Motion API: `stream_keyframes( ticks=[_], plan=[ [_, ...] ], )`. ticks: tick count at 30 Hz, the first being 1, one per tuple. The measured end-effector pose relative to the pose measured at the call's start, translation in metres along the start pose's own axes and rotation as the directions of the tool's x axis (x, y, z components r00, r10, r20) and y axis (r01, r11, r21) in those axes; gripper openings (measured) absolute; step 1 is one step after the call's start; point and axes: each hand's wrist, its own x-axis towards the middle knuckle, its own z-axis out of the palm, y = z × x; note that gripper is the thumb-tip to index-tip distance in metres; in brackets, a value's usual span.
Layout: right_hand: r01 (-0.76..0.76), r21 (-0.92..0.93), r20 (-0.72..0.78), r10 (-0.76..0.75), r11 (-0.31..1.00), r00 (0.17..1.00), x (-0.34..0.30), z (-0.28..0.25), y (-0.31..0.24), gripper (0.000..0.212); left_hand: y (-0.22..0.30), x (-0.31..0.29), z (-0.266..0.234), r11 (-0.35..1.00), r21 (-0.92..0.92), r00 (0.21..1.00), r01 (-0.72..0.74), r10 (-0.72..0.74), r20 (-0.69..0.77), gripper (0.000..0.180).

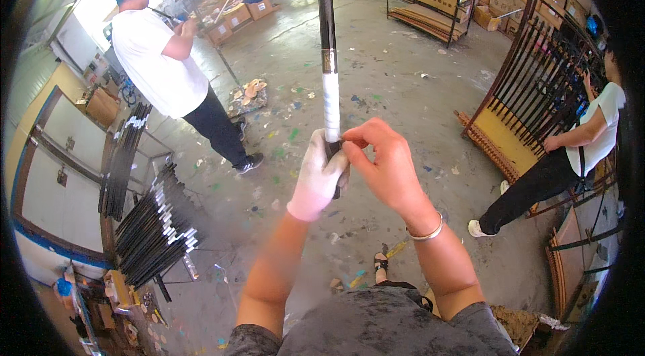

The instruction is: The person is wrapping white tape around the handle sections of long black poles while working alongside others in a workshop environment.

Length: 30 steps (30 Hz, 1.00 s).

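A long black pole with a white wrapped band stands upright in front of me. My left hand, in a pale glove, is closed around its dark lower part, just under the band. The pole's end shows a little below that grip. My right hand, bare and with a bracelet on the wrist, pinches with thumb and index finger against the pole, at the band's lower edge. Whatever lies between those fingertips is too small to make out.
Bundles of black poles rest on a stand at left. A person in white stands far left; another person is beside a rack of poles at right. Cardboard boxes and a metal shelf frame stand farther back.
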Motion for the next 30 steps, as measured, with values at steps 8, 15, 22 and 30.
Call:
stream_keyframes(
  ticks=[8,15,22,30],
  plan=[
    [0.064,-0.214,-0.084,-0.083,0.975,0.993,-0.01,-0.003,0.001,0.005,-0.032,-0.008,0.018,0.938,0.262,0.965,-0.227,0.253,-0.071,0.012],
    [0.052,0.063,-0.04,-0.05,0.997,0.998,-0.028,-0.032,-0.009,0.011,0.0,-0.018,0.016,0.981,0.166,0.987,-0.105,0.083,0.135,0.017],
    [-0.129,0.241,0.058,0.118,0.962,0.991,-0.042,-0.054,0.001,0.04,-0.003,-0.027,0.025,0.962,-0.232,0.98,0.145,-0.107,0.166,0.015],
    [0.007,-0.028,0.139,-0.003,1.0,0.99,-0.026,-0.032,-0.014,0.015,-0.026,-0.035,0.014,0.992,-0.118,0.998,-0.049,0.053,0.032,0.021]
  ],
)
